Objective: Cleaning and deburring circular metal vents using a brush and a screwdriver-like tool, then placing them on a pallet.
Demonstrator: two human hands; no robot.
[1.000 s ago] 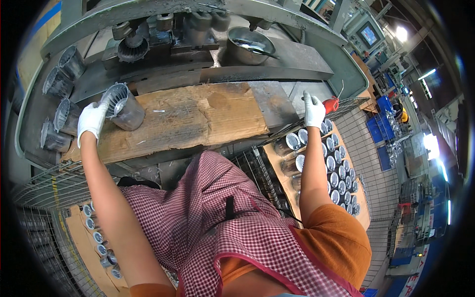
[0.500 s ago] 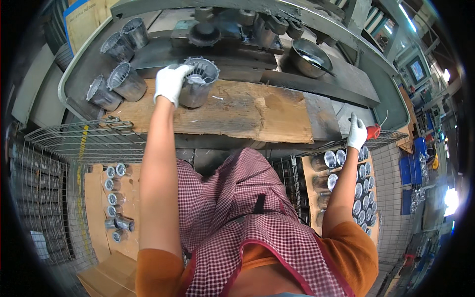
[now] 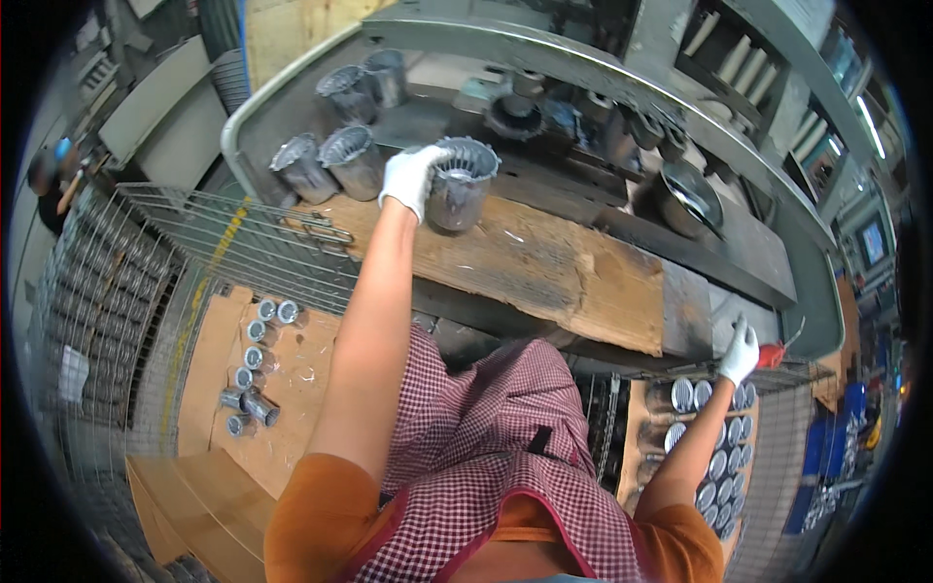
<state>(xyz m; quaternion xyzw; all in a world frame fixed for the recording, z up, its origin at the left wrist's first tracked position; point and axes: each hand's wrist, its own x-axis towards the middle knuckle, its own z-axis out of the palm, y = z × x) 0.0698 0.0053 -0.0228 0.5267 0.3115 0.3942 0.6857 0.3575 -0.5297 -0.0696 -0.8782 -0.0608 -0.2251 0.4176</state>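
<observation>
My left hand (image 3: 410, 183), in a white glove, grips the near-left rim of a grey metal cylinder housing (image 3: 463, 202). The housing is upright on the cardboard-covered bench edge, its toothed open top upward. My thumb and fingers are partly hidden by its rim. Over at the bench's right end, my gloved right hand (image 3: 740, 354) is closed, with a small dark spot at its fingertips. Whatever it holds cannot be made out. Right beside it lies a red object (image 3: 771, 356) with a thin pale strand. Several similar housings (image 3: 352, 160) stand left of my left hand.
A metal bowl (image 3: 690, 199) sits on the machine bed at the back right. Wire cages flank me: cardboard (image 3: 296, 389) with several metal cylinders (image 3: 255, 358) at left, rows of cylinders (image 3: 717, 464) at right. A person (image 3: 56, 185) is at far left.
The view has turned left, so the bench appears lower and further right, and a person shows at far left. My left hand stays on the housing; my right hand remains beside the red object.
</observation>
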